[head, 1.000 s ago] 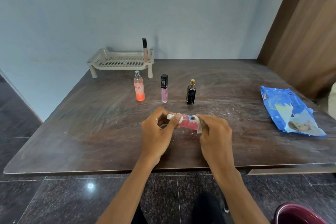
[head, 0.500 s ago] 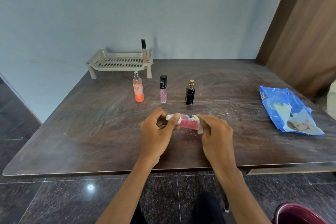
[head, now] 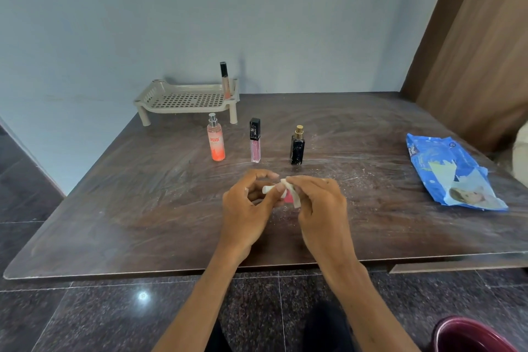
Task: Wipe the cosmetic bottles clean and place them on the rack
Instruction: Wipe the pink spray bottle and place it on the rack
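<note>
My left hand (head: 245,208) grips the white cap end of a small pink bottle (head: 288,197) held sideways over the table. My right hand (head: 320,206) presses a white wipe (head: 294,194) around the bottle's pink body, hiding most of it. Behind the hands stand an orange spray bottle (head: 216,141), a pink lip-gloss tube with a black cap (head: 255,141) and a black bottle with a gold cap (head: 297,147). The beige slotted rack (head: 171,100) sits at the back by the wall, with one slim black-capped tube (head: 225,80) upright in its right corner.
A blue pack of wipes (head: 448,171) lies at the right of the dark wooden table (head: 143,208). A wooden panel (head: 485,51) rises at the back right. A maroon bucket rim (head: 468,334) shows on the tiled floor at the lower right.
My right hand has slid left along the bottle with the wipe, covering more of the pink body. The two hands now sit closer together.
</note>
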The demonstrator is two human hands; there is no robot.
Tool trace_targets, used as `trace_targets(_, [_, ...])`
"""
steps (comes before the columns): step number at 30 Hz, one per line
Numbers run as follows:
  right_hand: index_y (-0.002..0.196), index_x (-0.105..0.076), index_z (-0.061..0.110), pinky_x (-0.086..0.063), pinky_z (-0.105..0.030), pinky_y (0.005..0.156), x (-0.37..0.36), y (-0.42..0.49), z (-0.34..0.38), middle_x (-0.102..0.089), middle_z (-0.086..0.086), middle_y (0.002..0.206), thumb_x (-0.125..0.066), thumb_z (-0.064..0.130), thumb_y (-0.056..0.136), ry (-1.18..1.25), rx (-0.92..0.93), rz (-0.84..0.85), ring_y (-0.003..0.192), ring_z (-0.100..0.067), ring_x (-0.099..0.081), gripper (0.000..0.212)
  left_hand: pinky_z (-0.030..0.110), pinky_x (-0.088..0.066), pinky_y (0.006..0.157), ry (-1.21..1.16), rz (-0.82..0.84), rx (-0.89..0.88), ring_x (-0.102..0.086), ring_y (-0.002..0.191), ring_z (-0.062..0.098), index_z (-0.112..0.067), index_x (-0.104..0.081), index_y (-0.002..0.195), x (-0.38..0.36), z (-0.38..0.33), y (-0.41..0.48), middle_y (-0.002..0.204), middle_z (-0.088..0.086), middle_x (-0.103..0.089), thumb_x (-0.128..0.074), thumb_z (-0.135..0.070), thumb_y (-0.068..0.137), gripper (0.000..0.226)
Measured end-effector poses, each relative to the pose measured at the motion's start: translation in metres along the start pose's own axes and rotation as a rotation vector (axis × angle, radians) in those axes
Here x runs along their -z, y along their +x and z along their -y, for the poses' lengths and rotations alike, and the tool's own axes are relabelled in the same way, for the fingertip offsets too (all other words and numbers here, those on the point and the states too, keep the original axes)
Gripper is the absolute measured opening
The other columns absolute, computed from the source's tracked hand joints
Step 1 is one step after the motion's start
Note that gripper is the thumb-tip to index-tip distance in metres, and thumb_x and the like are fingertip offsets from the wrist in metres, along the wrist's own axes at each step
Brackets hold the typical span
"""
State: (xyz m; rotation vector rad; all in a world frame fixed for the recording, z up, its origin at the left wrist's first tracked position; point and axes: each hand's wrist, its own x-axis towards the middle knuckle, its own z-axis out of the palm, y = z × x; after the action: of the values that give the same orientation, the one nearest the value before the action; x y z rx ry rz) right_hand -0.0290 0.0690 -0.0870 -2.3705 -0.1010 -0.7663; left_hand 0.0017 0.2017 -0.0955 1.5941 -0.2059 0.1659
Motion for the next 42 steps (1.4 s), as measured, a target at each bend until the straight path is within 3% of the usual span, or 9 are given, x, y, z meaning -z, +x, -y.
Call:
trace_targets(3, [0.113,-0.071,0.015,-0.035,-0.005,0.078,0.003,0.000,-0.001,-0.069,0.005,0.107,-0.060,0.017,0.091,0.044,-0.002,-0.005,0.098,-0.016,-0.053,0.025,0.036,-0.062,0.083,0.043,0.024,-0.005,-0.075,0.092,0.012,-0.024,-0.076,0.098,0.001,0.000,-0.001,0.095,-0.006,-0.078,-0.084,-0.020,0.078,0.021])
trace_targets(8, [0.113,-0.071,0.014,-0.034,-0.005,0.075,0.004,-0.002,-0.013,-0.069,0.005,0.106,-0.061,0.004,0.090,-0.016,-0.040,-0.038,0.094,-0.016,-0.052,0.026,0.026,-0.061,0.077,0.085,-0.017,-0.025,-0.075,0.084,0.008,-0.027,-0.078,0.091,0.000,-0.001,-0.002,0.087,-0.009,-0.079,-0.085,-0.019,0.075,0.019])
trace_targets(13, [0.101,-0.073,0.012,-0.036,-0.013,0.071,0.005,-0.004,-0.020,-0.070,0.004,0.100,-0.057,-0.001,0.091,-0.027,-0.136,-0.100,0.092,-0.020,-0.052,0.023,0.027,-0.061,0.075,0.087,-0.039,-0.005,-0.077,0.081,0.013,-0.019,-0.079,0.094,0.000,0.001,0.000,0.085,-0.005,-0.079,-0.085,-0.017,0.077,0.018])
trace_targets(20, [0.112,-0.071,0.014,-0.039,-0.010,0.073,-0.010,-0.005,0.005,-0.069,0.004,0.106,-0.060,0.009,0.091,0.017,0.023,-0.079,0.094,-0.017,-0.052,0.025,0.040,-0.063,0.079,0.052,-0.045,-0.006,-0.077,0.080,0.018,-0.017,-0.079,0.091,0.002,0.001,0.001,0.083,-0.001,-0.079,-0.084,-0.022,0.079,0.014])
trace_targets(29, [0.113,-0.071,0.017,-0.038,-0.010,0.080,0.009,-0.002,-0.027,-0.070,0.007,0.106,-0.055,0.002,0.093,0.000,-0.144,-0.058,0.097,-0.015,-0.055,0.030,0.022,-0.061,0.070,0.033,-0.065,0.028,-0.077,0.071,0.013,-0.013,-0.078,0.090,-0.001,-0.001,0.000,0.078,-0.001,-0.079,-0.083,-0.017,0.080,0.012])
trace_targets(31, [0.114,-0.070,0.016,-0.041,-0.016,0.081,0.008,-0.001,-0.022,-0.070,0.005,0.107,-0.055,0.007,0.094,-0.016,-0.131,-0.048,0.098,-0.017,-0.055,0.027,0.024,-0.061,0.071,0.044,-0.064,0.020,-0.077,0.072,0.013,-0.013,-0.078,0.091,-0.001,-0.001,0.000,0.078,-0.001,-0.079,-0.083,-0.019,0.079,0.013])
trace_targets(38, [0.111,-0.071,0.014,-0.037,-0.008,0.074,-0.006,0.000,0.006,-0.070,0.004,0.106,-0.059,0.008,0.092,0.028,0.011,-0.013,0.096,-0.018,-0.054,0.024,0.034,-0.063,0.075,0.040,-0.042,0.000,-0.078,0.075,0.016,-0.013,-0.079,0.092,0.002,0.000,0.000,0.080,0.001,-0.079,-0.081,-0.026,0.081,0.018])
trace_targets(42, [0.115,-0.070,0.016,-0.037,-0.009,0.076,0.004,-0.001,-0.010,-0.069,0.007,0.107,-0.059,0.008,0.092,-0.001,-0.062,0.004,0.098,-0.015,-0.052,0.026,0.027,-0.062,0.072,0.033,-0.062,0.017,-0.078,0.072,0.015,-0.012,-0.078,0.090,0.000,0.000,0.000,0.078,0.001,-0.079,-0.081,-0.027,0.079,0.019])
